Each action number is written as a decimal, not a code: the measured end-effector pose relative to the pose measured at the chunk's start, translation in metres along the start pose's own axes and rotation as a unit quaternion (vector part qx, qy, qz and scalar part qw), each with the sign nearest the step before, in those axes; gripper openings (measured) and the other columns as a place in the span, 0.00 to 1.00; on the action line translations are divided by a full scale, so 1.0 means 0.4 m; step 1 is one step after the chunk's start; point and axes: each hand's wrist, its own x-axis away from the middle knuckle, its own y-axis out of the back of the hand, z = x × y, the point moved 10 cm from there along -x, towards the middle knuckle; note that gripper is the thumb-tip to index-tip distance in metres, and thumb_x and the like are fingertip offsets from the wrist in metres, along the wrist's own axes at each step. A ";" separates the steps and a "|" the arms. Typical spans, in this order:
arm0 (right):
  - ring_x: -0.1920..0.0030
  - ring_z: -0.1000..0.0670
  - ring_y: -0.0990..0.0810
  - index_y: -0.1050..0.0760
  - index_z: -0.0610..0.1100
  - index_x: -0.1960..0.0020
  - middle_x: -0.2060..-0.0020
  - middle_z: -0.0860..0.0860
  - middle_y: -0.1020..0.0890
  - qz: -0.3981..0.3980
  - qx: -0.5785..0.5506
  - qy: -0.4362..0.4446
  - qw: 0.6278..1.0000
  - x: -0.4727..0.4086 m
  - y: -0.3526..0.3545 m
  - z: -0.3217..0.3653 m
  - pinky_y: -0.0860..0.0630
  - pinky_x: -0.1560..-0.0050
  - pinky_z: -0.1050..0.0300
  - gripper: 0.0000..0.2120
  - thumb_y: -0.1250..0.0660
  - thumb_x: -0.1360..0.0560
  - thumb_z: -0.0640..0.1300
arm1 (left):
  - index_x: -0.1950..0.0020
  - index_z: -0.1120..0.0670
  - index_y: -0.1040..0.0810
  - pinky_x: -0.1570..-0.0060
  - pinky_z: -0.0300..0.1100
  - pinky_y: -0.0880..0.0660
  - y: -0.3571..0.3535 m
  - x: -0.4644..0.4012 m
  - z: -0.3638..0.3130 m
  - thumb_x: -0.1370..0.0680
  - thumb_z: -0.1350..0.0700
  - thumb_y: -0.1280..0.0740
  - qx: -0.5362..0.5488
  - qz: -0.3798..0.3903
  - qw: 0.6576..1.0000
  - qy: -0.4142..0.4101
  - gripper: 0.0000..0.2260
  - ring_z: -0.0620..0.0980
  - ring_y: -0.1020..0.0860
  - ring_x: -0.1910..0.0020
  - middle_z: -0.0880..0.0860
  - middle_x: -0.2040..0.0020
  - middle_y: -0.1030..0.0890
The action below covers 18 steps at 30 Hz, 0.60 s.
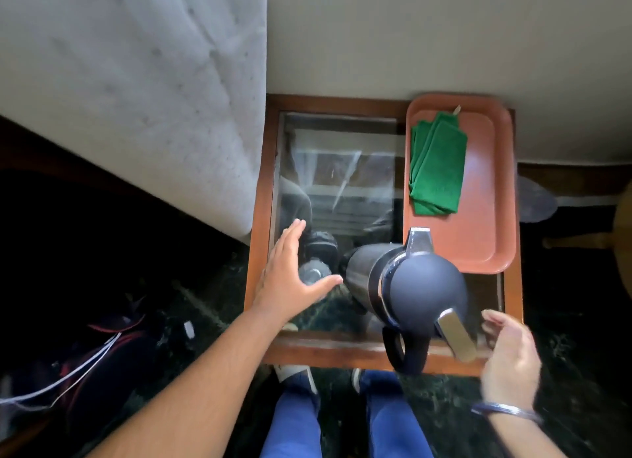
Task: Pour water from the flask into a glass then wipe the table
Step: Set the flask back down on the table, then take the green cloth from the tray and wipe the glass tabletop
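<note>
A steel flask [403, 286] with a dark domed lid, a metal lever and a black handle stands on the glass-topped wooden table [328, 353], near its front right. A clear glass [313, 273] stands to the flask's left. My left hand [290, 280] is spread open right at the glass, thumb in front of it, not closed on it. My right hand [509, 355] hovers with fingers apart just right of the flask's lever, holding nothing. A folded green cloth [436, 165] lies on an orange tray [485, 225] at the table's back right.
A white mattress [130, 91] stands close to the table's left side. A pale wall [444, 37] runs behind the table. My legs in blue trousers [342, 420] are at the front edge. Cables and dark items [85, 362] lie on the floor at left.
</note>
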 end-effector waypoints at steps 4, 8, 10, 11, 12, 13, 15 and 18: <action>0.47 0.48 0.22 0.25 0.41 0.39 0.45 0.41 0.20 0.030 0.086 0.109 0.990 -0.264 -0.080 0.151 0.28 0.43 0.60 0.13 0.34 0.22 0.45 | 0.24 0.45 0.33 0.27 0.49 0.32 0.048 -0.154 -0.029 0.24 0.38 0.30 -0.007 -0.050 0.998 -0.022 0.31 0.45 0.32 0.26 0.45 0.26 0.28; 0.35 0.38 0.28 0.32 0.39 0.32 0.34 0.38 0.26 0.063 0.192 0.173 0.964 -0.505 -0.254 0.255 0.32 0.34 0.44 0.25 0.32 0.24 0.48 | 0.23 0.48 0.32 0.23 0.53 0.36 0.020 -0.294 -0.008 0.21 0.44 0.31 -0.119 -0.057 0.988 -0.080 0.27 0.48 0.39 0.21 0.48 0.22 0.32; 0.31 0.38 0.32 0.37 0.39 0.28 0.30 0.37 0.30 0.069 0.223 0.201 0.952 -0.596 -0.342 0.287 0.36 0.31 0.44 0.31 0.33 0.24 0.52 | 0.19 0.48 0.40 0.21 0.52 0.45 -0.012 -0.352 0.026 0.20 0.40 0.35 -0.207 -0.046 0.972 -0.104 0.32 0.52 0.47 0.18 0.52 0.17 0.41; 0.27 0.38 0.37 0.41 0.38 0.25 0.27 0.37 0.34 0.065 0.239 0.206 0.947 -0.639 -0.378 0.297 0.40 0.28 0.43 0.35 0.34 0.24 0.55 | 0.18 0.48 0.45 0.21 0.52 0.50 -0.027 -0.378 0.040 0.20 0.37 0.39 -0.252 -0.041 0.960 -0.114 0.34 0.54 0.51 0.18 0.53 0.16 0.46; 0.25 0.39 0.42 0.45 0.38 0.24 0.24 0.37 0.40 0.060 0.257 0.201 0.943 -0.684 -0.414 0.296 0.44 0.26 0.43 0.38 0.36 0.24 0.58 | 0.17 0.48 0.50 0.21 0.52 0.53 -0.046 -0.402 0.055 0.20 0.34 0.44 -0.292 -0.034 0.948 -0.122 0.36 0.55 0.53 0.17 0.54 0.16 0.50; 0.23 0.39 0.47 0.49 0.38 0.23 0.23 0.38 0.45 0.056 0.276 0.185 0.942 -0.725 -0.445 0.286 0.48 0.25 0.44 0.41 0.38 0.24 0.60 | 0.17 0.49 0.53 0.20 0.53 0.55 -0.062 -0.422 0.070 0.21 0.31 0.49 -0.326 -0.031 0.937 -0.125 0.38 0.56 0.55 0.18 0.55 0.16 0.53; 0.23 0.38 0.51 0.53 0.38 0.22 0.22 0.37 0.50 0.053 0.318 0.167 0.932 -0.775 -0.495 0.259 0.51 0.24 0.44 0.42 0.41 0.23 0.61 | 0.17 0.51 0.55 0.20 0.55 0.54 -0.085 -0.445 0.093 0.22 0.28 0.55 -0.368 -0.040 0.920 -0.129 0.41 0.56 0.55 0.18 0.56 0.16 0.54; 0.23 0.36 0.51 0.52 0.39 0.22 0.23 0.35 0.50 0.029 0.355 0.198 0.913 -0.782 -0.537 0.239 0.51 0.25 0.43 0.34 0.47 0.21 0.57 | 0.17 0.52 0.51 0.20 0.55 0.52 -0.094 -0.457 0.113 0.23 0.26 0.55 -0.360 -0.066 0.920 -0.142 0.42 0.56 0.52 0.18 0.56 0.17 0.51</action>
